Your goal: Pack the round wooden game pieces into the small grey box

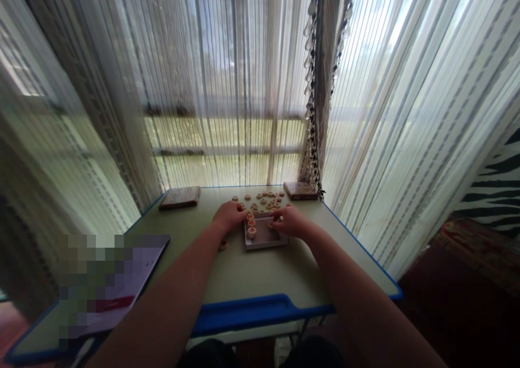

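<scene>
The shallow box [266,244] sits on the table [244,276], between the two forearms. Three discs [252,232] line its inner wall at nine o'clock. Just outside the box, the left hand [230,216] is at eleven o'clock, its fingertips by the far end of that line; the right hand [290,220] is at two o'clock, fingers bent over the rim. The fingers screen their own tips, so I cannot tell whether either hand grips a disc or merely touches one.

Loose discs [247,197] lie scattered at twelve o'clock beyond the box, and a stray [223,245] lies at eight. The step in hand seems to be arranging discs inside the box. The next move calls for a light fingertip pinch, clear of the rim and the standing line.
</scene>
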The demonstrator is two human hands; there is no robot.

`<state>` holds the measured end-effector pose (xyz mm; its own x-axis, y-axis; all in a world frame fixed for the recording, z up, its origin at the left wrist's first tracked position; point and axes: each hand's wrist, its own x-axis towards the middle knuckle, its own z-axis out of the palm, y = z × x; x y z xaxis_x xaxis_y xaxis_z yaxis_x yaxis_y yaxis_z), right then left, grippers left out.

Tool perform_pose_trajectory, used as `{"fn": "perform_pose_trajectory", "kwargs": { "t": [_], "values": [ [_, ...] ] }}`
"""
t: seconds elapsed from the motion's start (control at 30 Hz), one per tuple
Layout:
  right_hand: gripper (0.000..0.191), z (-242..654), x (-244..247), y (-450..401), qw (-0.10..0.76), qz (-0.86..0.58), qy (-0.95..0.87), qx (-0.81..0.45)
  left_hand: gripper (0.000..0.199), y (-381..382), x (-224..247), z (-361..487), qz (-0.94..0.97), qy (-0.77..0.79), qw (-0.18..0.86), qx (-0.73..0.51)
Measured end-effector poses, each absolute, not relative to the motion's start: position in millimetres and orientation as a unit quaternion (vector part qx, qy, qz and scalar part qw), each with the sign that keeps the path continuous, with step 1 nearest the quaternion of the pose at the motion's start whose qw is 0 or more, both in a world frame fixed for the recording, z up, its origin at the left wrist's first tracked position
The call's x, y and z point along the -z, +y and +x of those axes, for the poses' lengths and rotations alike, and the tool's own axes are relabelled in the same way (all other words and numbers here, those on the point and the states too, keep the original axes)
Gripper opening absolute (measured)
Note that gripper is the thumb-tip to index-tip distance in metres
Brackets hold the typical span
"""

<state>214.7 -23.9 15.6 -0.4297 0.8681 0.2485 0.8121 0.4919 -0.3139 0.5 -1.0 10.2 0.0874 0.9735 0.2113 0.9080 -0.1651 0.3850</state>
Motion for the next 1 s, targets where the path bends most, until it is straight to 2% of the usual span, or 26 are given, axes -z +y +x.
{"fn": "perform_pose_trajectory", "kwargs": {
  "t": [0.13,0.3,0.57,0.8,1.0],
  "values": [
    [0.020,215.9,-17.1,-25.8,0.161,-0.474,-0.863,-0.070,0.026,-2.4,-10.9,1.6,0.734,0.642,0.065,-0.211],
    [0.026,215.5,-20.8,-29.7,0.147,-0.458,-0.873,-0.073,0.026,-4.4,-12.7,3.1,0.741,0.637,0.047,-0.205],
    [0.018,213.5,-24.1,-30.9,0.148,-0.481,-0.858,-0.106,0.029,-7.8,-15.0,4.8,0.734,0.647,0.049,-0.199],
    [0.023,211.3,-22.5,-33.4,0.162,-0.441,-0.872,-0.137,0.030,-7.7,-16.0,7.0,0.735,0.653,0.031,-0.180],
    [0.014,209.6,-20.8,-32.0,0.151,-0.426,-0.878,-0.156,0.031,-8.5,-16.3,6.2,0.738,0.650,0.017,-0.181]
  ]
}}
